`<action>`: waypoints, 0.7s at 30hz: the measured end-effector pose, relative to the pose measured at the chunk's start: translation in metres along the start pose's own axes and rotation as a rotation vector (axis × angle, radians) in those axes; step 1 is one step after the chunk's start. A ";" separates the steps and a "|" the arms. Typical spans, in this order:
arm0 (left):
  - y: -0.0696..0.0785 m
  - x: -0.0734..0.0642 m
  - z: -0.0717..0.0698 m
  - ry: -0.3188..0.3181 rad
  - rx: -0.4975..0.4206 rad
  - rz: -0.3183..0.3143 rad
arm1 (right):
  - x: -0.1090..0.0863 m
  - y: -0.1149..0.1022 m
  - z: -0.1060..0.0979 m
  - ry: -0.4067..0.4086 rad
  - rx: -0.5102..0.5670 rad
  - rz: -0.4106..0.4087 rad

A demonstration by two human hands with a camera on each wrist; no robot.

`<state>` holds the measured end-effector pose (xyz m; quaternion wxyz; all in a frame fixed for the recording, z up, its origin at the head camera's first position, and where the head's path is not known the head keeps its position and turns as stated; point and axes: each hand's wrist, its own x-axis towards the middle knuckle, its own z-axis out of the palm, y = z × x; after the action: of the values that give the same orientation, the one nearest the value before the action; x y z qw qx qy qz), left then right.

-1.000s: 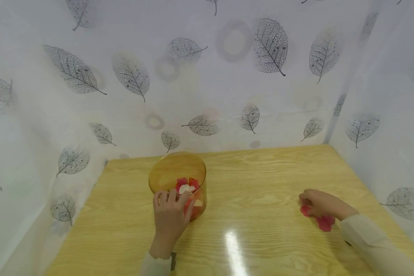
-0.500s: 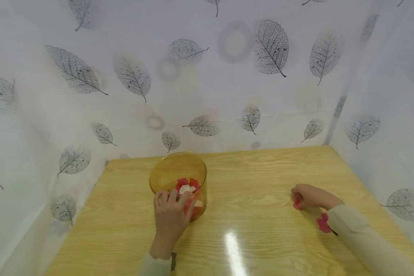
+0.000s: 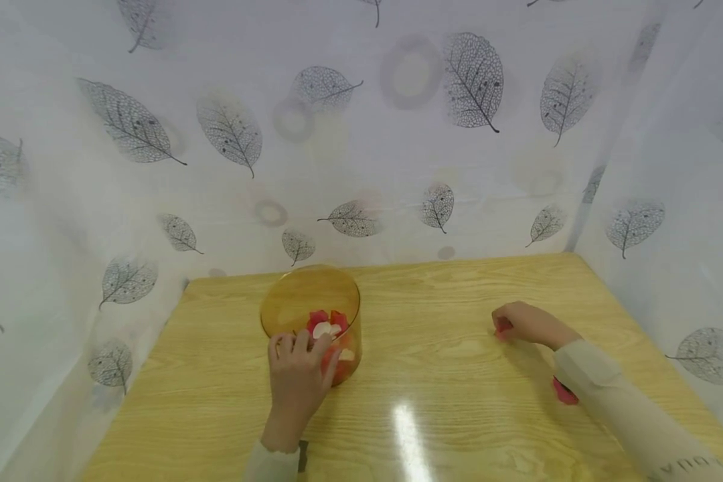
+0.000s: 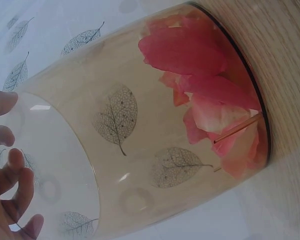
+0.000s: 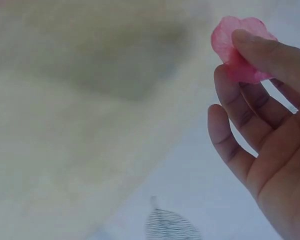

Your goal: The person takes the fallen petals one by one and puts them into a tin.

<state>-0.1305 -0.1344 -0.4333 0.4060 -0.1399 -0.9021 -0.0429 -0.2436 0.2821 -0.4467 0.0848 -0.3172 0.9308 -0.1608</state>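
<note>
A clear amber cylindrical container (image 3: 307, 298) stands on the left part of the table. Pink, red and cream flower petals (image 4: 185, 52) lie heaped at its bottom, with a thin brownish stick among them. My left hand (image 3: 296, 385) holds its near rim, fingers bent over the edge. Over the right half of the table, my right hand (image 3: 530, 325) pinches a pink petal (image 5: 225, 42) between thumb and index finger, the other fingers curving loosely below. Another dark pink petal (image 3: 565, 392) lies on the table beside the right sleeve, partly covered by it.
The wood-grain table (image 3: 446, 301) meets a white cloth wall (image 3: 373, 161) printed with grey leaves, which also rises at both sides. A bright light reflection (image 3: 411, 442) runs down the table's near middle.
The right hand has lifted a pink petal from the table and moved left and away from me with it, its sleeve now overlapping the remaining petal. My left hand stays put.
</note>
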 end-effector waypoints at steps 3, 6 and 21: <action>0.000 0.000 0.000 0.003 -0.003 0.001 | 0.017 -0.018 -0.017 0.066 -0.061 -0.028; 0.000 0.001 0.001 0.008 -0.007 0.002 | 0.037 -0.044 -0.037 0.127 -0.096 -0.047; -0.002 0.000 0.000 -0.005 -0.018 -0.006 | 0.144 -0.192 -0.076 0.291 -0.154 -0.393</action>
<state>-0.1312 -0.1361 -0.4329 0.4025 -0.1411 -0.9030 -0.0517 -0.2682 0.0683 -0.3158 -0.1075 -0.4711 0.8631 -0.1468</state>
